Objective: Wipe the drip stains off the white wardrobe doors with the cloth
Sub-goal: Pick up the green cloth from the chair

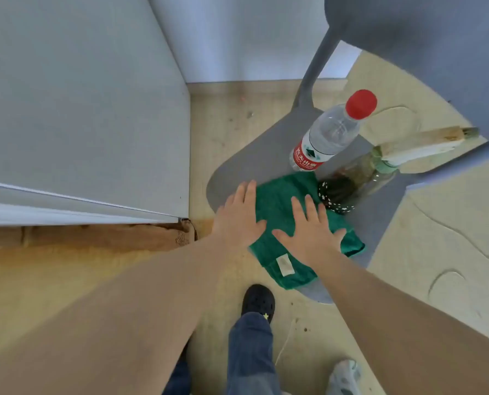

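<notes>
Grey chair seat (237, 166) by white wardrobe (81, 109): L hand (237, 220), R hand (311, 232) flat on cloth (277, 201), fingers (298, 208) released.

Green cloth (280, 201) is hemmed at far edge by water bottle (328, 132) & spray bottle (360, 178), both just beside it. Chair seat (237, 169) to its left is left bare.

A grey moulded plastic chair (237, 172) stands on a pale wood-grain floor (223, 124) before a plain white wall (252, 38), with a worn orange-brown floor strip (95, 238) at left.
</notes>
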